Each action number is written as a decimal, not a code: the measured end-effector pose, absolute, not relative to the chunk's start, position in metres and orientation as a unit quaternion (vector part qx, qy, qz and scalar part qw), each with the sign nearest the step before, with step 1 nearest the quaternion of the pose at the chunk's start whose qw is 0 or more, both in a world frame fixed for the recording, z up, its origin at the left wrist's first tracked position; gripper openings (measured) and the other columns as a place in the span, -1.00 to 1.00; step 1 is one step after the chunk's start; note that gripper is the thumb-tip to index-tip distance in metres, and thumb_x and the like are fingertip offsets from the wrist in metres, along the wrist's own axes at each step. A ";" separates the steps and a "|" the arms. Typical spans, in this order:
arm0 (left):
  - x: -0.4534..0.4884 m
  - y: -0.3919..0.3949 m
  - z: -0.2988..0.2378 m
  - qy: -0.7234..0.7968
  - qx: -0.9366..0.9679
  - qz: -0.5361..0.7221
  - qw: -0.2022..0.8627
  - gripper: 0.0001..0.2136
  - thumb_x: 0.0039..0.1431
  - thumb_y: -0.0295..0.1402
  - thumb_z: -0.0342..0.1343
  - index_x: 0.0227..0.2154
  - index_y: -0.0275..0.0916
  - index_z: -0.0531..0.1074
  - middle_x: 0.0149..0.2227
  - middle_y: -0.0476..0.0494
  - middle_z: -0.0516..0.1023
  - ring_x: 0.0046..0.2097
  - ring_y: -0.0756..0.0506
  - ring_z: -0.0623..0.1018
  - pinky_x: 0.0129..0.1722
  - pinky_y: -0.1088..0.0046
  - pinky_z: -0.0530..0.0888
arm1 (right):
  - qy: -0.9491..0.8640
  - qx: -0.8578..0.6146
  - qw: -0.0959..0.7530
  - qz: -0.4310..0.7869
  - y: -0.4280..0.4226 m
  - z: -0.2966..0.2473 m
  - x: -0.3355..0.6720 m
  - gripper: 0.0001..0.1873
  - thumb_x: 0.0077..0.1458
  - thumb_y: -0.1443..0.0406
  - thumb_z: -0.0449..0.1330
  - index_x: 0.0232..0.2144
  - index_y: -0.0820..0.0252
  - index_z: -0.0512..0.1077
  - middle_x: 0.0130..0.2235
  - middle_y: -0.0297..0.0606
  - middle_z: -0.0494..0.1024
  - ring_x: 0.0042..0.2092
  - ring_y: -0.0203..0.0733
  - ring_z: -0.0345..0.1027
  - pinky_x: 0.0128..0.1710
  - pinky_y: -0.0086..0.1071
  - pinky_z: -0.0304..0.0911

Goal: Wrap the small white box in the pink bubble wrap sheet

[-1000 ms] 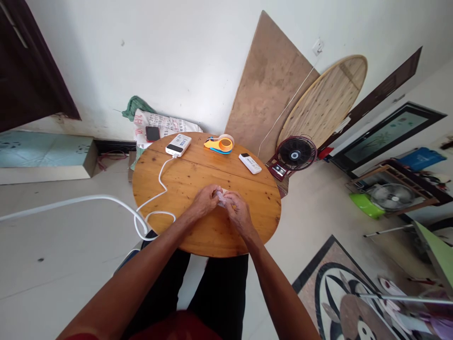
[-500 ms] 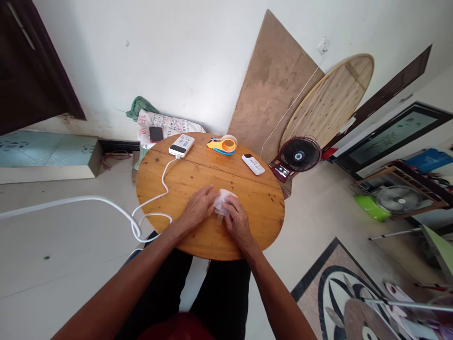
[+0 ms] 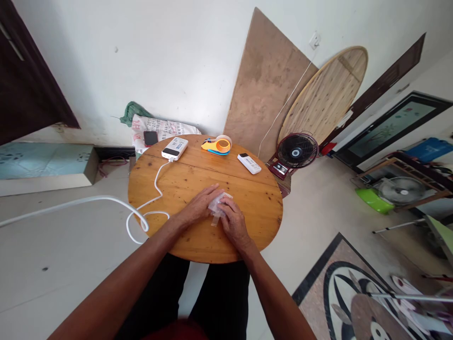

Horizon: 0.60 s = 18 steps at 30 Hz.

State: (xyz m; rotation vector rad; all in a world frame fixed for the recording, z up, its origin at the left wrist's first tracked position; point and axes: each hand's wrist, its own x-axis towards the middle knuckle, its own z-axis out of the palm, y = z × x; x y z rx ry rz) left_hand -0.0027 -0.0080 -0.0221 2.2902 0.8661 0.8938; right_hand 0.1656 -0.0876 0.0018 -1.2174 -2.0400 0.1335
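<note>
Both forearms [image 3: 136, 276] come in over the near edge of the table [image 3: 256, 203]. Left hand [image 3: 200, 204] is laid out pretty flat, fingers stretched, right beside the plastic [image 3: 214, 204], which sits around mid-table between the hands. Right hand [image 3: 234, 222] is curled over it, can't tell if it's gripping or just pressing. Decent stretch of tabletop up to the tape [image 3: 217, 145], and more rightward to the rim.
</note>
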 end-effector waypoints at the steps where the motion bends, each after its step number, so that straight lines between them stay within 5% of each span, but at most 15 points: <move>1: -0.001 -0.007 -0.022 0.317 0.844 0.335 0.275 -0.37 -0.04 -0.57 0.08 0.17 -0.19 0.23 0.26 -0.24 0.18 0.26 -0.18 0.22 0.24 0.15 0.22 | -0.793 -0.475 0.376 0.059 -0.087 0.001 0.166 -0.63 0.13 0.45 0.02 -0.06 0.09 0.42 0.05 -0.14 0.40 0.14 -0.13 0.23 0.17 -0.15 0.18; 9: 0.005 -0.015 -0.005 0.297 0.792 0.377 0.377 -0.56 0.00 -0.47 0.09 0.01 -0.22 0.39 -0.03 -0.21 0.48 -0.04 -0.13 0.48 0.00 0.30 0.43 | -0.748 -0.464 0.453 0.141 -0.086 0.007 0.168 -0.68 0.12 0.42 -0.02 -0.18 0.09 0.47 -0.01 -0.18 0.45 0.08 -0.17 0.30 0.14 -0.18 0.19; 13: 0.007 -0.018 0.011 0.332 0.739 0.337 0.480 -0.70 0.03 -0.32 0.08 -0.16 -0.25 0.48 -0.28 -0.11 0.55 -0.31 -0.06 0.51 -0.33 0.44 0.48 | -0.674 -0.493 0.482 0.266 -0.080 0.024 0.175 -0.77 0.15 0.29 0.06 -0.18 0.12 0.45 -0.08 -0.21 0.51 -0.02 -0.15 0.38 0.05 -0.24 0.27; 18: 0.014 -0.013 0.025 0.406 0.656 0.241 0.589 -0.64 0.04 -0.19 0.02 -0.18 -0.33 0.44 -0.46 -0.09 0.52 -0.55 -0.01 0.42 -0.65 0.54 0.31 | -0.616 -0.443 0.439 0.482 -0.061 0.034 0.190 -0.47 0.00 0.18 0.25 0.03 0.18 0.33 0.01 -0.20 0.48 -0.01 -0.12 0.39 -0.01 -0.25 0.32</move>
